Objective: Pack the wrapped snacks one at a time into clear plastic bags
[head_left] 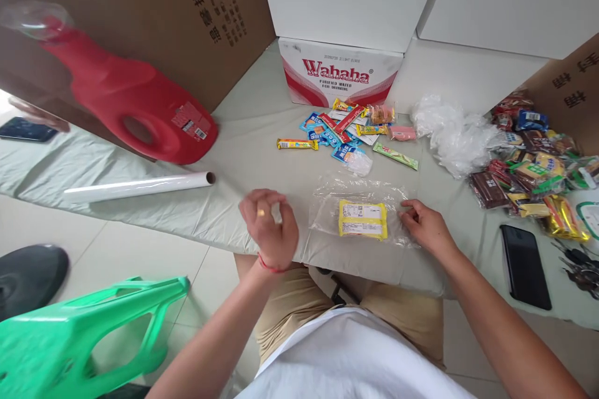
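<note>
A clear plastic bag (pixel 322 212) lies flat on the cloth-covered table in front of me. Inside it, or under its film, is a yellow snack packet (pixel 363 219) with a white printed label facing up. My right hand (pixel 423 224) pinches the bag's right edge between thumb and fingers. Left of the bag, my left hand (pixel 271 227) hovers over the table edge, apart from the bag. Its fingers are loosely curled and apart, with nothing visible in them; it wears a ring and a red wrist cord.
Small snack packets (pixel 344 131) lie before a Wahaha carton (pixel 341 75). Crumpled clear bags (pixel 461 134), piled snacks (pixel 533 165), a black phone (pixel 525 267) and keys (pixel 580 265) are right. Left are a red jug (pixel 140 100), a white roll (pixel 140 187) and a green stool (pixel 93 330).
</note>
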A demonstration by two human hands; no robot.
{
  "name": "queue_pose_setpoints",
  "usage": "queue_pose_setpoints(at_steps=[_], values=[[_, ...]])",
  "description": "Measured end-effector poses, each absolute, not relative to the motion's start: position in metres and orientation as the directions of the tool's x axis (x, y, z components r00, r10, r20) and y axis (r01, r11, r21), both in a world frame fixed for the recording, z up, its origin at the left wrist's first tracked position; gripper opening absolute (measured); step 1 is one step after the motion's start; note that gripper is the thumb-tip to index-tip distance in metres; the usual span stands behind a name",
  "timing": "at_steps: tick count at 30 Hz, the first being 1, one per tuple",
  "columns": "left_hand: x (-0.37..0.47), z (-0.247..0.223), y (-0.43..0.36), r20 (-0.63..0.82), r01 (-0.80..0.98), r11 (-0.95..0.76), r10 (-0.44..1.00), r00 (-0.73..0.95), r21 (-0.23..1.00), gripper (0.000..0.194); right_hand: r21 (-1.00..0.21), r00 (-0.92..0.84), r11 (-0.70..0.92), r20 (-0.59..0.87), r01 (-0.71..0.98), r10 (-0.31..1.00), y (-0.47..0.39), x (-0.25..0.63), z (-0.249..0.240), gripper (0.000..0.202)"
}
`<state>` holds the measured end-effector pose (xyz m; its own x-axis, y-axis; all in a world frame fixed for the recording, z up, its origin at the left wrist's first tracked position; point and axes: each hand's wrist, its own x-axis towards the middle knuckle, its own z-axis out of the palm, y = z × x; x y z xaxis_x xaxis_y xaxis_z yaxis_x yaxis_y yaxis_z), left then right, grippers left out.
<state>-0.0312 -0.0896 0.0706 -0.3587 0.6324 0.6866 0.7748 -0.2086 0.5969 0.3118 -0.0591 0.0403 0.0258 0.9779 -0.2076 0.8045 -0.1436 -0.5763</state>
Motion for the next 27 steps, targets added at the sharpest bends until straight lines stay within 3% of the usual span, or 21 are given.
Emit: queue_pose_setpoints(at_steps=[1, 3, 5, 6, 10, 14, 17, 21, 24, 27], values=[[-0.022, 0.077, -0.101, 0.756, 0.778, -0.348, 0.611, -0.234, 0.522, 0.017, -0.598, 0.019, -0.146, -0.214, 0.788, 0.977, -0.061, 0.313, 0.041, 0.037], [-0.001, 0.084, -0.119, 0.799, 0.677, -0.658, 0.576, 0.171, 0.33, 0.021, -0.635, 0.014, -0.149, -0.213, 0.758, 0.977, -0.062, 0.316, 0.044, 0.038], [0.019, 0.08, -0.125, 0.703, 0.578, -0.78, 0.55, 0.45, 0.24, 0.025, -0.661, 0.006, -0.143, -0.204, 0.736, 0.979, -0.061, 0.32, 0.049, 0.039], [0.026, 0.075, -0.124, 0.629, 0.592, -0.768, 0.59, 0.506, 0.245, 0.028, -0.67, -0.004, -0.136, -0.202, 0.73, 0.979, -0.06, 0.322, 0.051, 0.04], [0.032, 0.047, -0.104, 0.371, 0.791, -0.504, 0.848, 0.378, 0.346, 0.038, -0.599, -0.019, -0.092, -0.176, 0.795, 0.984, -0.052, 0.333, 0.06, 0.038], [0.026, 0.035, -0.093, 0.319, 0.81, -0.45, 0.884, 0.343, 0.376, 0.041, -0.366, -0.029, 0.049, 0.061, 0.929, 0.998, -0.028, 0.331, 0.073, 0.031], [0.026, 0.037, -0.093, 0.336, 0.811, -0.461, 0.875, 0.349, 0.36, 0.038, -0.326, -0.226, 0.265, 0.153, 0.907, 0.962, 0.0, 0.304, 0.081, 0.031], [0.027, 0.041, -0.093, 0.364, 0.828, -0.455, 0.869, 0.334, 0.327, 0.035, -0.293, -0.417, 0.394, -0.018, 0.871, 0.909, 0.034, 0.255, 0.073, 0.031], [0.027, 0.044, -0.091, 0.336, 0.838, -0.432, 0.885, 0.322, 0.334, 0.034, -0.283, -0.383, 0.333, -0.143, 0.899, 0.912, 0.049, 0.233, 0.061, 0.032], [0.026, 0.048, -0.089, 0.295, 0.841, -0.426, 0.894, 0.337, 0.332, 0.032, -0.399, -0.375, 0.262, -0.239, 0.879, 0.896, 0.057, 0.229, 0.056, 0.014]])
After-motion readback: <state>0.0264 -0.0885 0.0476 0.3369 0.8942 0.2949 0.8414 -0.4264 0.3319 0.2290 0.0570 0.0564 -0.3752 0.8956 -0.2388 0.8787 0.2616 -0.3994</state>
